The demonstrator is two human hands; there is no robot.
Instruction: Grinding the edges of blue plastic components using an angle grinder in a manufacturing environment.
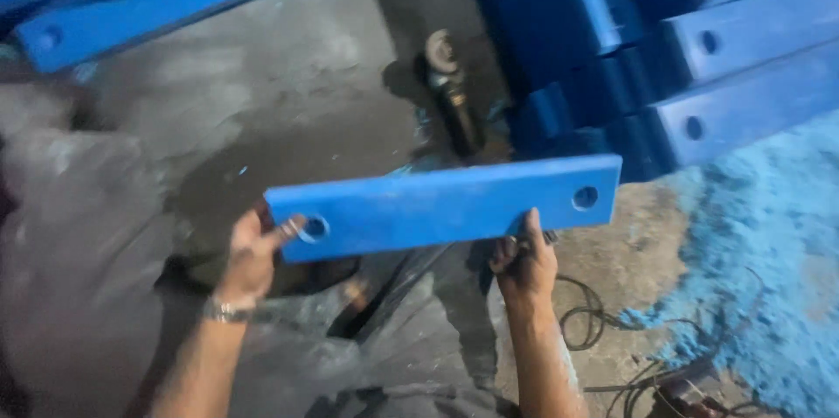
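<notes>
A long flat blue bar (pixel 446 205), rectangular with square-cut ends, is held in the air above the grey floor, lying nearly level with its right end tilted slightly up. A round hole pierces each end. Its broad face looks smooth and evenly coloured, probably plastic, though the blurred view leaves that uncertain.

Looks like a rough workshop floor: stacked blue drilled plastic bars (pixel 743 33), a heap of blue shavings (pixel 769 243), an angle grinder (pixel 450 86) and black cables (pixel 603 322) on dusty concrete.
</notes>
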